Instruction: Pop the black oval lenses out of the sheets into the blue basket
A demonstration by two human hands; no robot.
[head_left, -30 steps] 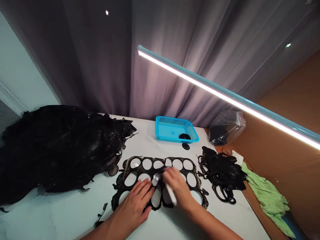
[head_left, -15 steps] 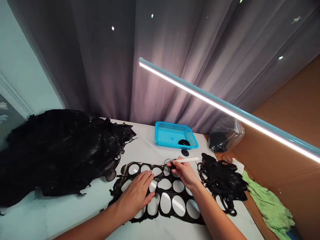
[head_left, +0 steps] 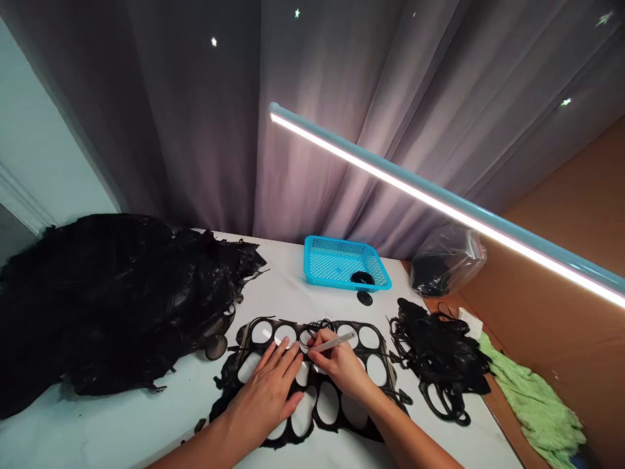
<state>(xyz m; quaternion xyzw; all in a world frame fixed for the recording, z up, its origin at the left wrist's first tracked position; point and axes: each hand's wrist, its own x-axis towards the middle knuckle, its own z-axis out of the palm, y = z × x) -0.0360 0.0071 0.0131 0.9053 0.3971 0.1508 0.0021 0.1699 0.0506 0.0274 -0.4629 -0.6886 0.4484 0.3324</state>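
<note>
A black rubbery sheet (head_left: 316,409) with rows of oval holes lies on the white table in front of me. My left hand (head_left: 266,394) rests flat on its left half, fingers spread. My right hand (head_left: 342,366) pinches a slim, white pen-like tool (head_left: 340,341) over the middle of the sheet's upper rows. The tool's tip is hidden by the fingers. Thin black loops (head_left: 319,324) bunch at the sheet's top edge, just beyond the right fingertips.
A large heap of black sheets (head_left: 122,299) covers the table's left. Behind stands a blue basket (head_left: 312,280) holding black discs, with another disc (head_left: 364,298) beside it. Black scraps (head_left: 439,345), a clear bag (head_left: 446,260) and a green cloth (head_left: 537,404) are at right. A tube lamp (head_left: 390,174) hangs above.
My right hand has moved left and nearer to me with the white tool, from the sheet's top edge onto its middle. My left hand stays flat on the sheet.
</note>
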